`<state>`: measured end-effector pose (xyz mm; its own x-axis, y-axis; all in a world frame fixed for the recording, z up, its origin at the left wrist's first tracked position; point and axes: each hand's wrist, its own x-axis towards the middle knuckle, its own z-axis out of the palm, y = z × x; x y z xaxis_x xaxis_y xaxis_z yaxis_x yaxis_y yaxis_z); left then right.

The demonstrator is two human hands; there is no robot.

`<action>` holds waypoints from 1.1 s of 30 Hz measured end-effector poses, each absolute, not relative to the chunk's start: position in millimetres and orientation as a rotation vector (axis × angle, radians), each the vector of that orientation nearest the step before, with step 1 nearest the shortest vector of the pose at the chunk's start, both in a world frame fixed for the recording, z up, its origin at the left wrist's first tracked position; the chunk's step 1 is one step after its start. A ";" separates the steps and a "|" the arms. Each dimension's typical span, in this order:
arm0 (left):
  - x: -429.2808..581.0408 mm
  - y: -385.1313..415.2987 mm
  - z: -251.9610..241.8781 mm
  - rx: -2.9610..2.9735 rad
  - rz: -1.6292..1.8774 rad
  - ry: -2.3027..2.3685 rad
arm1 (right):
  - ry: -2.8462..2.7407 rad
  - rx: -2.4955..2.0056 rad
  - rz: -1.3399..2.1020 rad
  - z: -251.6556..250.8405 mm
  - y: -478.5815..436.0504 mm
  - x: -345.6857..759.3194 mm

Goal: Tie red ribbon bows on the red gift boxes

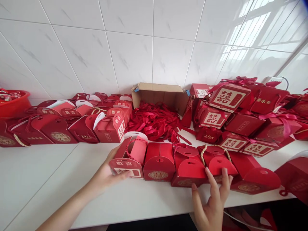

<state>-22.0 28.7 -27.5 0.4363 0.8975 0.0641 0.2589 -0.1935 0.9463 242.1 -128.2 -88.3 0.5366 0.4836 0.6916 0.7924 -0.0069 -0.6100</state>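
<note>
A front row of red gift boxes with rounded flaps stands on the white table (60, 179). My left hand (112, 171) grips the leftmost one, a pink-and-red box (134, 150) with a twisted red cord, its thumb on the front label. Beside it is a red box (159, 162) with a gold emblem, then a box with a slotted flap (189, 168). My right hand (213, 195) has its fingers spread, fingertips at the front of the box with a gold cord handle (220, 163). Another red box (255, 176) with its flap out stands to the right.
Red ribbons (156, 122) spill from a cardboard box (158, 88) against the tiled wall. Rows of red boxes (60, 130) stand left, near a red basin (14, 104). Ribbon-tied boxes (245, 123) are stacked right.
</note>
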 end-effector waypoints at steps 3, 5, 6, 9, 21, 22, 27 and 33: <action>-14.1 14.1 -25.9 1.740 0.844 1.033 | -1.076 -1.659 -0.351 -86.5 -130.5 249.1; -9.0 5.5 -25.5 1.731 0.838 1.057 | -1.071 -1.655 -0.357 -86.1 -131.7 254.4; -6.5 1.7 -25.7 1.726 0.847 1.068 | -1.070 -1.654 -0.355 -86.1 -132.2 257.1; 1.1 -8.4 -27.7 1.716 0.857 1.067 | -1.062 -1.662 -0.354 -86.5 -133.3 265.2; 36.7 -29.6 -27.7 1.690 0.862 1.028 | -1.026 -1.680 -0.404 -83.8 -140.8 301.4; 39.7 -31.0 -27.6 1.676 0.866 1.017 | -1.021 -1.677 -0.408 -83.7 -141.3 304.1; 51.6 -35.3 -32.0 1.662 0.899 0.995 | -0.966 -1.667 -0.425 -83.6 -142.2 316.2; 62.4 -39.7 -38.1 1.683 0.889 0.941 | -0.915 -1.646 -0.464 -85.7 -142.6 330.4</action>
